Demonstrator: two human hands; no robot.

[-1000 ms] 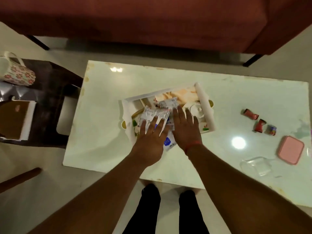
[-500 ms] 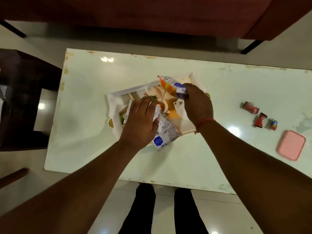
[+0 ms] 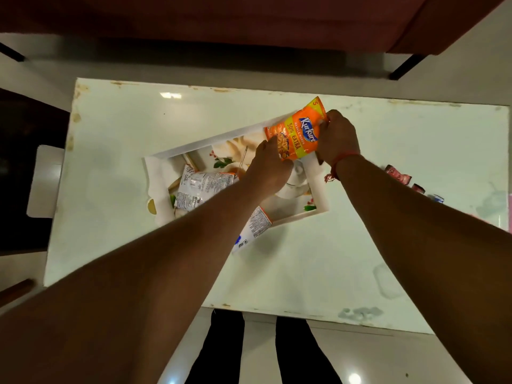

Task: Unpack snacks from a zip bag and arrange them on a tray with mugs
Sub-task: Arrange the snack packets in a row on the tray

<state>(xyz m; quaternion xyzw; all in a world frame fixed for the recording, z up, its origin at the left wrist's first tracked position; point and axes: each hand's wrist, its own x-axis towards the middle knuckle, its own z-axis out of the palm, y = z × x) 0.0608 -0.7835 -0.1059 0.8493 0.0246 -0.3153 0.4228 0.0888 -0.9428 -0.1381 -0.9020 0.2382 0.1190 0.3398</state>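
Note:
An orange snack packet (image 3: 297, 133) is held face up over the far right corner of the white printed tray (image 3: 205, 142). My right hand (image 3: 336, 139) grips its right edge and my left hand (image 3: 270, 167) pinches its lower left corner. A second packet (image 3: 201, 187) lies back side up in the left half of the tray. A third packet (image 3: 253, 228) hangs over the tray's near rim, partly under my left forearm. No mug is clearly visible.
The tray sits on a white glossy table (image 3: 304, 273). Small red-wrapped sweets (image 3: 399, 176) lie at the right, with a pink box's edge at the far right border. A red sofa (image 3: 249, 18) stands beyond the table, and a dark side table (image 3: 25, 176) to the left.
My right hand has carried the orange packet up to the tray's far right corner and turned it face up. My left hand left the other packets and took hold of its corner.

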